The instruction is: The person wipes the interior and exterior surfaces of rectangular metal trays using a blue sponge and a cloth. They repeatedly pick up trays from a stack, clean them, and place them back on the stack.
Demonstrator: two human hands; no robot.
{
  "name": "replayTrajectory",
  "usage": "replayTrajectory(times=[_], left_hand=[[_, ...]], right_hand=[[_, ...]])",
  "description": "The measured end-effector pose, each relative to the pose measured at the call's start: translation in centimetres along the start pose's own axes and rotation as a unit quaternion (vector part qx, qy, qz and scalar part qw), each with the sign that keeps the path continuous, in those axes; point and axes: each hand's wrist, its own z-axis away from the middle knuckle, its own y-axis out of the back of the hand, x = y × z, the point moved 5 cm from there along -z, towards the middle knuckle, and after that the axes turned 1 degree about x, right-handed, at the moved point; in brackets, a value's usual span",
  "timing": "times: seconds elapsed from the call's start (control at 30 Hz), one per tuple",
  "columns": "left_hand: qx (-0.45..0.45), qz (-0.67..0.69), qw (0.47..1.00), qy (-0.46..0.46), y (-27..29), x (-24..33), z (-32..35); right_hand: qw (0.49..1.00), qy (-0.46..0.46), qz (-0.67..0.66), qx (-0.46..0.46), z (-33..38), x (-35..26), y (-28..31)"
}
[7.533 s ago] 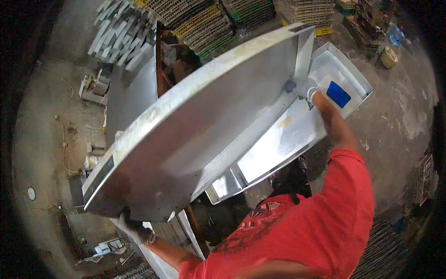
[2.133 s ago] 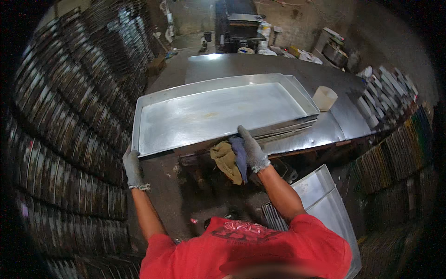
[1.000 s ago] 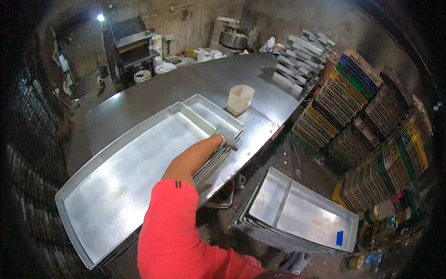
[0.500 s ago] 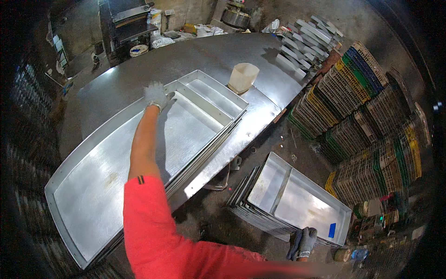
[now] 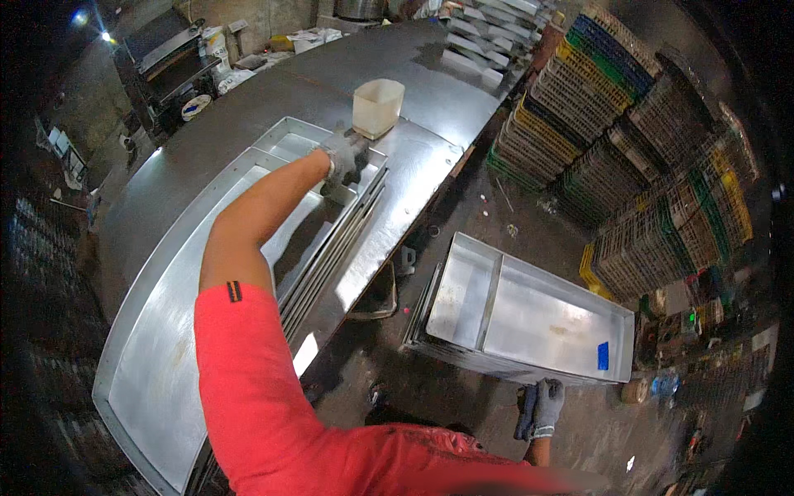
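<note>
A long metal tray with a cross divider lies on top of a stack on the metal table. My left hand, in a grey glove with a dark palm, reaches over the tray's far right corner by the small end compartment. Blur hides whether its fingers touch the rim. My right hand, also gloved in grey, is at the long near side of a second tray stack. Its fingers look curled, with something dark beside them that I cannot make out. The top tray there has a divider and a blue patch.
A cream plastic container stands on the metal table, just beyond my left hand. Metal pieces are piled at the table's far end. Tall stacks of coloured plastic crates line the right side. A white bucket sits behind the table.
My left hand has moved right, from the tray's far long rim to its right-hand corner. My right hand has stayed beside the second stack. The whole view has shifted.
</note>
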Motion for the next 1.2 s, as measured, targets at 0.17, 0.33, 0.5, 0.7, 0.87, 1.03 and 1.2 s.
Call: replayTrajectory(times=[0.17, 0.33, 0.5, 0.7, 0.87, 1.03, 1.2], left_hand=[[-0.097, -0.128, 0.985, -0.059, -1.1, 0.3, -0.8], [-0.132, -0.160, 0.975, -0.082, -0.6, 0.3, -1.0], [-0.050, -0.073, 0.996, -0.029, -1.7, 1.0, -0.4], [-0.089, 0.208, 0.973, 0.044, -4.9, 1.9, 1.5], [0.234, 0.534, 0.774, 0.246, -0.3, 2.7, 1.3], [0.287, 0.625, 0.726, 0.004, 4.6, 21.8, -2.9], [0.199, 0.503, 0.835, -0.100, 1.9, 43.4, -5.8]], right_hand=[[0.987, -0.146, -0.037, 0.063, 2.4, 5.3, 1.8], [0.996, -0.025, 0.043, 0.074, 1.9, 7.5, 2.6], [0.985, 0.063, 0.146, 0.064, 0.8, 6.7, 2.9], [0.999, 0.013, -0.024, 0.040, -1.2, 4.2, 2.1], [0.996, -0.010, -0.060, 0.069, -7.2, -1.1, 0.8], [0.987, 0.004, -0.122, 0.106, -12.5, -6.3, -3.3], [0.927, 0.154, 0.302, -0.159, -16.3, -2.2, -2.6]])
